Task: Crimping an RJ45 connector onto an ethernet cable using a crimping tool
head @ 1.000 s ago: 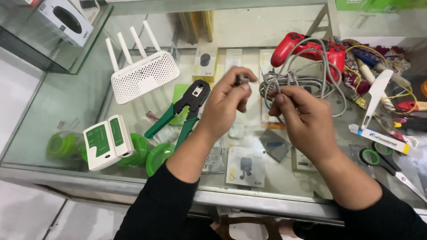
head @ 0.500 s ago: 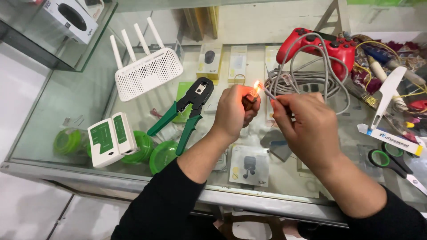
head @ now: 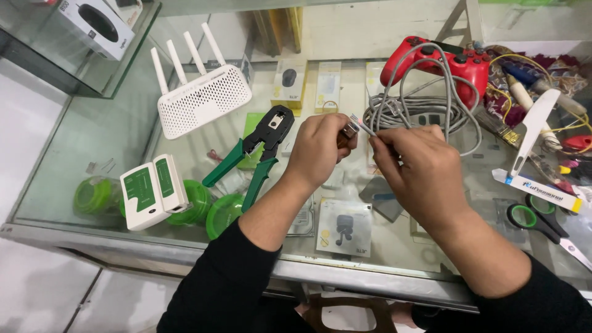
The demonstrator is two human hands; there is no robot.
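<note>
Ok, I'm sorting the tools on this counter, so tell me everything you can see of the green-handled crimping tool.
The crimping tool has a black metal head with a small pale label and two green plastic-looking handles, spread apart in a V. It lies flat on the glass counter, head toward the far side, handles pointing down-left toward the near edge. It rests partly over a green card. The left hand is close beside its head, but no hand grips it.

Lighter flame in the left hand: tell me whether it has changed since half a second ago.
Yes. The flame is out now; the left hand holds the lighter unlit at the grey cable end, right of the green crimping tool.
</note>
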